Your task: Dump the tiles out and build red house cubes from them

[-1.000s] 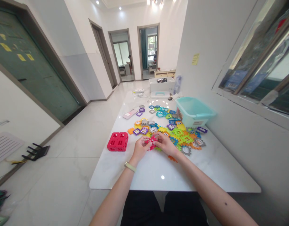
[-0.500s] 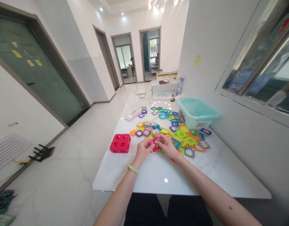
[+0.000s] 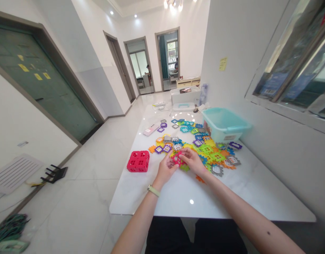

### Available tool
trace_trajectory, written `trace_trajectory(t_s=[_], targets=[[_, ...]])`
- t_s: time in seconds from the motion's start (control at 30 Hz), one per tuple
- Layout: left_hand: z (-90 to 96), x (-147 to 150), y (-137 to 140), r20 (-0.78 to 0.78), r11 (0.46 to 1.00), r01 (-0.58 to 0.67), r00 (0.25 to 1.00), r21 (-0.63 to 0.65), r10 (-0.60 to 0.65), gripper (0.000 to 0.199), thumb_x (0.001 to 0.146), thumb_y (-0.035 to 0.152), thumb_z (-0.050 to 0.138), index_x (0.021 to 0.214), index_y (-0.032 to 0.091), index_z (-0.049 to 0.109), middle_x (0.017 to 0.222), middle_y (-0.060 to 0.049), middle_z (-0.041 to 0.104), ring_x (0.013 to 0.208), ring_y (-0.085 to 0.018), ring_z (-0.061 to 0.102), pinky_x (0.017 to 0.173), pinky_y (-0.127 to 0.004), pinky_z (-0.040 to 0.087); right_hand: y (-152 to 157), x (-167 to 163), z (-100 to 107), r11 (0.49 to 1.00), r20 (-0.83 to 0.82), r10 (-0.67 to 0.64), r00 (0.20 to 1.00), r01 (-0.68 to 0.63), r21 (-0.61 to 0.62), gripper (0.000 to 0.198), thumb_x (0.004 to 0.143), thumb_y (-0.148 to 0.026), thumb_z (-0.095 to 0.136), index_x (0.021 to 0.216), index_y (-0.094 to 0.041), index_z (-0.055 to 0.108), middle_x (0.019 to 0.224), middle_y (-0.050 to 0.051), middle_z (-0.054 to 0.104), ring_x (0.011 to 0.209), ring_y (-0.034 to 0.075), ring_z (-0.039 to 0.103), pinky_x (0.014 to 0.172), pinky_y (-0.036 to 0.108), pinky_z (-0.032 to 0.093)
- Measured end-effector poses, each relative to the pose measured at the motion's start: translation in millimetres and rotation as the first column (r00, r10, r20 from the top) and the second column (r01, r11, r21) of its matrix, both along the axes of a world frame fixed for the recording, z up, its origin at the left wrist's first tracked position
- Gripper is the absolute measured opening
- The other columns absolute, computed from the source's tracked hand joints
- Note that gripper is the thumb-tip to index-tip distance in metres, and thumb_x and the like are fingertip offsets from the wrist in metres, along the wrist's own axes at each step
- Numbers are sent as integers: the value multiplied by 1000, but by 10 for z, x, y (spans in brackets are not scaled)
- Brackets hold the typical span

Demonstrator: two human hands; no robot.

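Between my two hands is a red interlocking building tile [image 3: 177, 159] with a cut-out window, held just above the table. My left hand [image 3: 166, 170] grips its left side with thumb and fingers. From the right, my right hand [image 3: 192, 161] pinches the same tile. To the left on the white table [image 3: 162, 197] rests a red block [image 3: 138, 161] built from joined window tiles. Beyond and right of my hands lies a spread of loose tiles [image 3: 207, 150] in yellow, green, blue, orange, purple and grey.
A turquoise basket [image 3: 225, 121] stands at the right by the wall. A pink phone [image 3: 150, 129] lies at the table's left edge. Farther back are a white box [image 3: 185, 96] with a phone on it and a lidded case [image 3: 183, 106].
My hands have turned the red tile so its face shows more, and my left fingers have spread slightly. The whole view has shifted a little. The red block stays where it was.
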State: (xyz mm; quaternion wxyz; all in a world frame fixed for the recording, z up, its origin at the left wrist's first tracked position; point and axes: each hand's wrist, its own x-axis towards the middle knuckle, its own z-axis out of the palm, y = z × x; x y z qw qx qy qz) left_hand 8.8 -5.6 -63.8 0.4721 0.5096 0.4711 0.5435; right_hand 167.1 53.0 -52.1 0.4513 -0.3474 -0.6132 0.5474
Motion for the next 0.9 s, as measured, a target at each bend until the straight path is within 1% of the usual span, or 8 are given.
trace_trajectory(t_s=[0.13, 0.2, 0.27, 0.37, 0.6, 0.67, 0.8, 0.9], targets=[[-47, -10, 18, 28, 999, -26, 999, -28, 27, 59, 70, 17, 75, 125, 17, 52, 77, 0, 65, 66, -11, 62, 64, -23, 50, -1, -4, -1, 1000, 17, -12, 1000, 12, -6, 33, 78, -46, 68, 96, -21, 56, 83, 3, 65, 71, 18, 62, 63, 31, 50], [-52, -13, 20, 43, 999, -33, 998, -35, 35, 52, 68, 17, 76, 115, 17, 54, 75, 0, 65, 64, -11, 62, 63, -23, 50, -1, -9, -13, 1000, 14, -5, 1000, 5, -12, 34, 77, -47, 69, 96, -22, 55, 83, 2, 65, 71, 18, 62, 63, 31, 50], [-49, -15, 20, 66, 999, -29, 997, -42, 32, 49, 68, 17, 76, 111, 18, 52, 73, 1, 64, 62, -11, 62, 62, -22, 50, -3, -15, -23, 1000, 17, 3, 1000, -3, -14, 34, 77, -46, 69, 97, -22, 55, 83, 3, 66, 71, 19, 63, 63, 32, 50], [-52, -17, 25, 98, 999, -20, 995, -50, 25, 49, 67, 17, 76, 110, 18, 52, 73, 2, 64, 61, -10, 62, 62, -22, 50, -11, -23, -20, 1000, 23, 0, 1000, 1, -20, 34, 77, -45, 69, 97, -22, 55, 82, 3, 65, 70, 18, 62, 61, 31, 49], [-67, -1, 40, 122, 999, -24, 992, -26, 27, 50, 67, 15, 76, 110, 18, 51, 76, 0, 66, 69, -12, 64, 70, -25, 52, -50, -26, 35, 999, 18, 15, 1000, -14, -52, 35, 78, -46, 69, 98, -21, 55, 80, 2, 65, 63, 15, 59, 54, 27, 44], [-41, 2, 32, 127, 999, -27, 991, -19, 29, 50, 67, 16, 76, 110, 18, 52, 77, 0, 67, 70, -12, 65, 70, -25, 52, -60, -17, 56, 998, 5, 30, 1000, -29, -62, 36, 80, -46, 67, 103, -22, 56, 77, 0, 64, 60, 14, 56, 52, 26, 43], [25, -19, 11, 158, 1000, -16, 987, 11, 14, 52, 67, 19, 78, 111, 18, 51, 83, -2, 69, 74, -14, 66, 72, -26, 52, -67, 22, 99, 998, -7, 8, 1000, -8, -68, 44, 84, -49, 61, 120, -24, 54, 70, -2, 59, 54, 14, 52, 50, 27, 42], [49, -47, 9, 199, 998, -32, 980, 46, 23, 52, 68, 21, 79, 111, 19, 50, 87, -3, 70, 77, -14, 67, 75, -27, 53, -68, 47, 107, 998, -12, 35, 999, -35, -60, 42, 84, -50, 61, 116, -24, 57, 71, -1, 58, 56, 15, 53, 51, 27, 42]])
